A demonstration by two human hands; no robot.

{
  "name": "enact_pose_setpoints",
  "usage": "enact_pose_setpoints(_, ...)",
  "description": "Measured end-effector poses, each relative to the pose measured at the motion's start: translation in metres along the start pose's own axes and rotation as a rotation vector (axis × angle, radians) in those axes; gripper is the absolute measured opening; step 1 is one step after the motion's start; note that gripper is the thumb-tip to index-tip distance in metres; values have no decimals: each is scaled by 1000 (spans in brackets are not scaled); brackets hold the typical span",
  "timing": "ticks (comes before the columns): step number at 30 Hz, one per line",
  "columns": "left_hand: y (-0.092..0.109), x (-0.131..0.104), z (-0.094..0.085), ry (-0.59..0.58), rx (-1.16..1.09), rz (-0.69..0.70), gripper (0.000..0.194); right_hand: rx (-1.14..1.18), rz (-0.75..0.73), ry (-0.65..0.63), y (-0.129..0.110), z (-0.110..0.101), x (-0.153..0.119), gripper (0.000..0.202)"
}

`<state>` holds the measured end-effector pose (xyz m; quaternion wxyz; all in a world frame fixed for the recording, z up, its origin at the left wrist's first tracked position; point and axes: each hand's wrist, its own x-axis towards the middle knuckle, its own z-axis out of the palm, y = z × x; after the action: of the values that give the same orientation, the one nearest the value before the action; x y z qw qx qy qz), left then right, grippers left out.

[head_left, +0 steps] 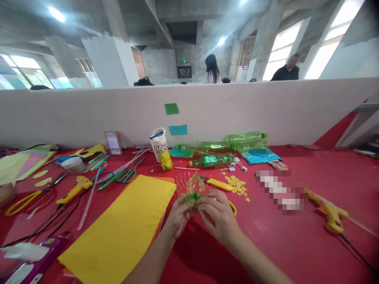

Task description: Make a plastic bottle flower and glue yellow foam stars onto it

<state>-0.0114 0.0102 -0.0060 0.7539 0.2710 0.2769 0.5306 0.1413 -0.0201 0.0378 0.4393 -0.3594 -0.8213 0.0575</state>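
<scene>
A cut piece of clear green plastic bottle (196,184), with thin strips fanning out at its left, is held up over the red table. My left hand (181,213) is closed on its green neck end. From the right, my right hand (218,213) has its fingers pressed together at the same neck; the fingertips partly hide the contact. Just behind my right hand lies a yellow cutter (220,184), beside a pile of yellow stars (237,185). A yellow scissor handle (233,208) shows partly behind that hand.
Yellow paper sheets (118,228) lie left of my hands. Glue guns (75,189) rest at both sides, with trailing cables. Green bottles (211,160) and a white cup (160,144) stand or lie before the partition (89,114). Another person's hand (7,194) is at the far left.
</scene>
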Motion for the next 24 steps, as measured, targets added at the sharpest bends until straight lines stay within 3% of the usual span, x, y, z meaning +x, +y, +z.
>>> enact_pose_setpoints(11,-1,1,-2,8,-16,0,14,15,39,-30,0,2,2,19)
enact_pose_setpoints(24,2,0,7,33,34,-3,29,11,196,109,1,3,1,10)
